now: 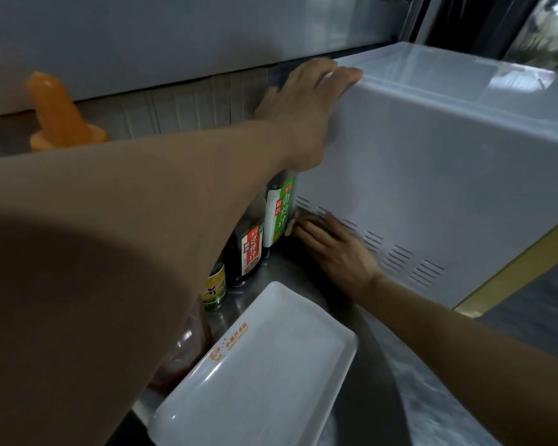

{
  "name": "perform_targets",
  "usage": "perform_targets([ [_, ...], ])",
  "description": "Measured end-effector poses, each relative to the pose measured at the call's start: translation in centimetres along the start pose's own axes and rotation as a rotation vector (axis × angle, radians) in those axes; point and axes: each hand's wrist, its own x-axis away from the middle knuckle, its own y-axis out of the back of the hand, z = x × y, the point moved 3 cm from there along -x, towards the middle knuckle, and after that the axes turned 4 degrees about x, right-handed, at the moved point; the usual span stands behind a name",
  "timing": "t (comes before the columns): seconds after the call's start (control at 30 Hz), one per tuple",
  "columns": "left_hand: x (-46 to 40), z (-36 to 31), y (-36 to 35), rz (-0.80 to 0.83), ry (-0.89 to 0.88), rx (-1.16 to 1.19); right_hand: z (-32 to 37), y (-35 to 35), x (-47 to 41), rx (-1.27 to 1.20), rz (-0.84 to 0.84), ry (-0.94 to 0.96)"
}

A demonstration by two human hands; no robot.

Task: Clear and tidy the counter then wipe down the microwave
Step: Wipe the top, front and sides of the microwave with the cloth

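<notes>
The wiping step is under way: the left hand (303, 104) lies flat on the microwave (432, 162) on the table (384, 365); the right hand (332, 246) presses a cloth (291, 224) low on its side. Next, wipe along the vents.

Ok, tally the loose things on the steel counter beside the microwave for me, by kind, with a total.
Sauce bottles: 3 (green-and-white labelled bottle, dark bottle with red-and-white label, yellow-labelled bottle)
Clear plastic jars with reddish contents: 1, partly hidden by the arm
White rectangular plastic trays: 1
Orange plastic objects by the wall: 1
Total: 6
</notes>
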Motion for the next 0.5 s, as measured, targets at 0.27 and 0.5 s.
perform_targets([
  [0.27, -0.1, -0.4, 0.1, -0.013, 0.013, -0.003, -1.3, -1.3, 6.7, -0.028, 0.068, 0.015],
  [0.5, -0.3, -0.3, -0.4, -0.037, 0.023, 0.006, -0.6, -1.2, 5.5, 0.016, 0.187, 0.156],
])
